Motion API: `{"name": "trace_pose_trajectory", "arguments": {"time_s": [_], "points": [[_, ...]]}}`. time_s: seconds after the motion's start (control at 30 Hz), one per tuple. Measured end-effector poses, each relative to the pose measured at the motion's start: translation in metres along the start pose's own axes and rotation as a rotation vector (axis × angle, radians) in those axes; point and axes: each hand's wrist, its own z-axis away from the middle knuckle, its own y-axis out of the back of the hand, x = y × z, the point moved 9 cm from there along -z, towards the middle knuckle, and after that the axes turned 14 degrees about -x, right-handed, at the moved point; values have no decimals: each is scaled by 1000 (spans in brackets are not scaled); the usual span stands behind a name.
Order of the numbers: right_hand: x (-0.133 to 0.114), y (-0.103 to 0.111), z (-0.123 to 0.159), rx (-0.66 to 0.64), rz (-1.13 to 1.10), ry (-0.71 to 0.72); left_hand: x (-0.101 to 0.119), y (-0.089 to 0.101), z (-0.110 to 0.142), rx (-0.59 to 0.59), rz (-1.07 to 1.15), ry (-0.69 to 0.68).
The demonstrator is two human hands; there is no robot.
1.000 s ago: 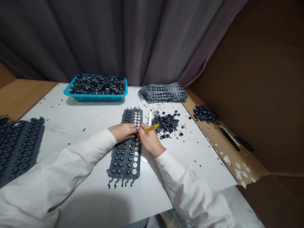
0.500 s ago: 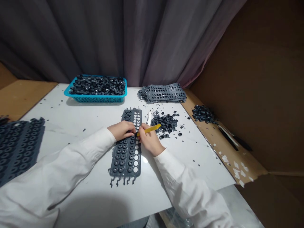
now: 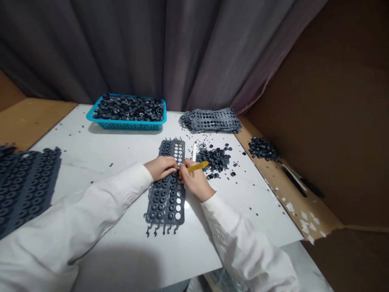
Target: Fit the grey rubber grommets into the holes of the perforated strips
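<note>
The left hand (image 3: 161, 167) curls over the sheet (image 3: 166, 198), grip unclear; the right hand (image 3: 196, 180) grips the yellow tool (image 3: 199, 166); table (image 3: 188, 251) spreads beyond the sheet's near edge.

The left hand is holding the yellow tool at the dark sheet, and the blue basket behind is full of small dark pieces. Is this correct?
No: in the head view, the right hand, not the left hand, holds the yellow tool at the dark sheet. The blue basket is as you say.
</note>
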Motion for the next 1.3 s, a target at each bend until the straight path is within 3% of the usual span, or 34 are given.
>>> {"name": "trace_pose_trajectory", "arguments": {"time_s": [0.13, 0.27, 0.4, 0.83, 1.3], "points": [[1, 0, 0, -14, -14, -18, -9, 5, 2, 73, 82, 25], [7, -1, 1, -27, -144, -48, -4, 4, -1, -8, 44, 12], [13, 6, 3, 56, -285, -55, -1, 1, -3, -97, 31, 4], [13, 3, 3, 50, -319, -34, 2, -1, -4, -164, 10, 31], [6, -1, -6, 52, -24, 16, 8, -3, -3, -157, -42, -29]]}}
